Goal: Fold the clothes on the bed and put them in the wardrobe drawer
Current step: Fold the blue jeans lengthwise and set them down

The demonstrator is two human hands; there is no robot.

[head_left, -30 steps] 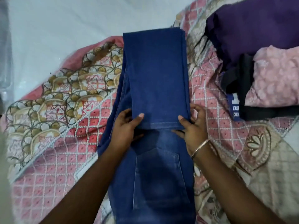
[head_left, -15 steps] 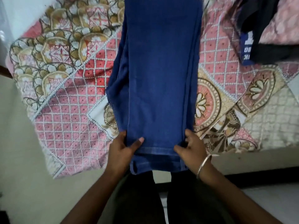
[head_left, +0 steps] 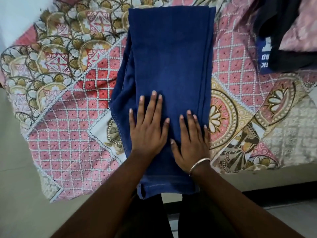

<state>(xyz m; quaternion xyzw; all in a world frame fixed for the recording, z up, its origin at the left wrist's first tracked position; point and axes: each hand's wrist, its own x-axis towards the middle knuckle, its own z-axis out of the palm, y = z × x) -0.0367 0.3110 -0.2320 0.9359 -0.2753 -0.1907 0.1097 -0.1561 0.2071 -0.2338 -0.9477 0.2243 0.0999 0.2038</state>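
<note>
- Denim: blue jeans (head_left: 169, 69) lie folded lengthwise into a long strip on the bed, near edge hanging just past the bed's front edge, below the wrists.
- Left hand (head_left: 147, 133) rests flat on the denim, fingers (head_left: 155, 107) straight and slightly spread, palm down. Holds nothing.
- Right hand (head_left: 191, 143) lies flat just beside it, fingers straight and close together, thumb out toward the left hand. A thin metal bangle (head_left: 199, 164) sits at the wrist.
- Why flat, my read: both palms press the layers down to set the fold and push out slack before the next fold. No pinch on any edge, so no lift is set up yet.
- Beyond the fingertips the strip runs straight away; far end is cut off near the top of the view.
- Left of the left little finger a looser layer of the denim bulges out of the stack. It probably needs tucking or it will skew the next fold.
- Surface: patterned bedspread (head_left: 68, 103), pink grid and gold-brown motifs, soft, so creases won't set hard.
- Far right of the right hand, well apart: dark garment (head_left: 283, 40) with a blue printed label, pink fabric (head_left: 301, 28) on top. They look unfolded.
- Room: pale floor (head_left: 20, 194) below the bed edge on the left; dark strip of floor on the right. Wardrobe drawer is not in view.
</note>
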